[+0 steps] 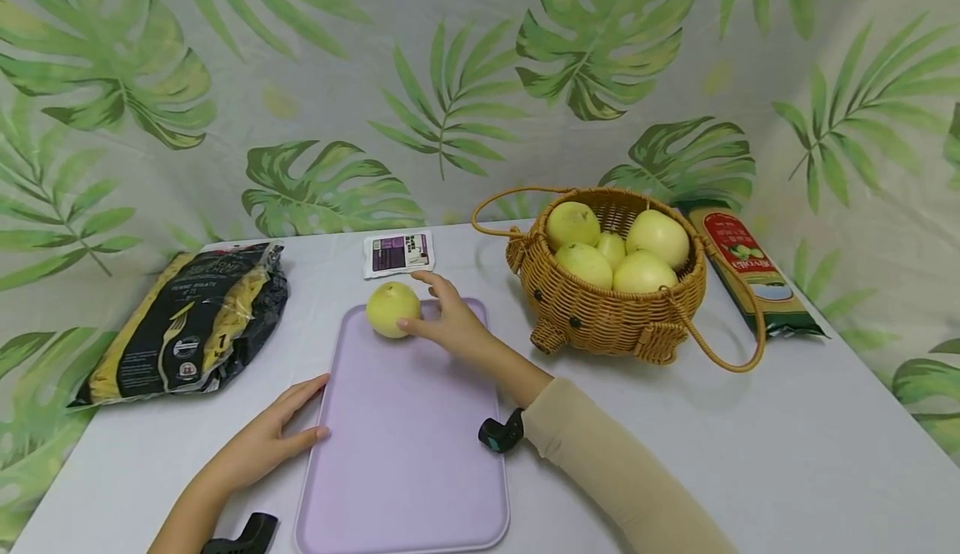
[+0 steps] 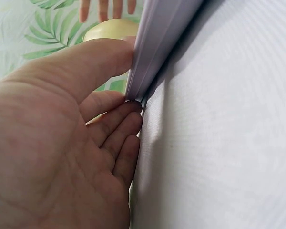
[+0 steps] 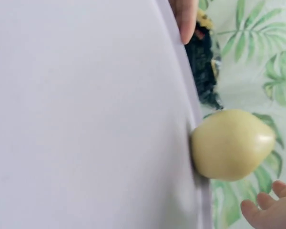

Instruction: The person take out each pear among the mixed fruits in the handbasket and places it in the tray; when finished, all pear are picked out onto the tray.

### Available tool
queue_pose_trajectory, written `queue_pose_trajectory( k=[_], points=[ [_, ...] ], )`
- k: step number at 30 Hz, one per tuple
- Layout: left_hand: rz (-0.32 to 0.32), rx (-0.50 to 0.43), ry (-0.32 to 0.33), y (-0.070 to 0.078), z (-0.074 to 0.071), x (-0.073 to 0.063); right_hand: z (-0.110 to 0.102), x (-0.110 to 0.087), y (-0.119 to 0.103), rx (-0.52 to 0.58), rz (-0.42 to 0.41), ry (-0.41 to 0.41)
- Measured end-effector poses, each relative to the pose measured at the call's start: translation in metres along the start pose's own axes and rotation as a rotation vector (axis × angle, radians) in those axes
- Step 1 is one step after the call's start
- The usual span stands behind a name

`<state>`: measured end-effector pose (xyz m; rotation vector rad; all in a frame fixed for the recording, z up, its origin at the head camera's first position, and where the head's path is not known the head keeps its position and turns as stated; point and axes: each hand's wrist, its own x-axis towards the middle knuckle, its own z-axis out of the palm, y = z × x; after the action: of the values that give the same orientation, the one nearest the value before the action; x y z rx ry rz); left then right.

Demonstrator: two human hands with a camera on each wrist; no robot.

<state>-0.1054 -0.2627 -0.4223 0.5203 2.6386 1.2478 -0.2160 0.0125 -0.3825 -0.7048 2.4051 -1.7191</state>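
A pale yellow pear (image 1: 392,311) sits on the far left end of the lilac tray (image 1: 408,454). My right hand (image 1: 455,321) is beside it, fingers spread and thumb overlapping its right side in the head view. In the right wrist view, a gap shows between the pear (image 3: 232,145) and the loosely extended fingers (image 3: 267,212). My left hand (image 1: 270,437) rests at the tray's left edge. In the left wrist view, that hand's thumb and fingertips touch the tray rim (image 2: 150,52) without gripping it.
A wicker basket (image 1: 600,325) shaped like a pig holds several pears at the back right, its handle loops reaching outward. Behind it lies a red and green packet (image 1: 750,262). A bag of penne (image 1: 187,321) lies at left, and a small white-purple sachet (image 1: 399,254) beyond the tray.
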Motion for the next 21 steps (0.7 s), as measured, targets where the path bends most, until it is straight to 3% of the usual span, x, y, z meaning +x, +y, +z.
queue_pose_trajectory(
  k=[6, 14, 21],
  points=[
    [-0.007, 0.009, 0.0, 0.001, 0.0, 0.0, -0.029, -0.036, -0.041, 0.005, -0.19, 0.024],
    [-0.004, 0.039, 0.007, 0.0, 0.0, 0.0, -0.071, -0.072, -0.052, -0.062, -0.479, 0.099],
    [-0.005, 0.033, 0.009, -0.002, 0.0, 0.0, -0.115, -0.095, -0.061, -0.143, -0.572, 0.179]
  ],
)
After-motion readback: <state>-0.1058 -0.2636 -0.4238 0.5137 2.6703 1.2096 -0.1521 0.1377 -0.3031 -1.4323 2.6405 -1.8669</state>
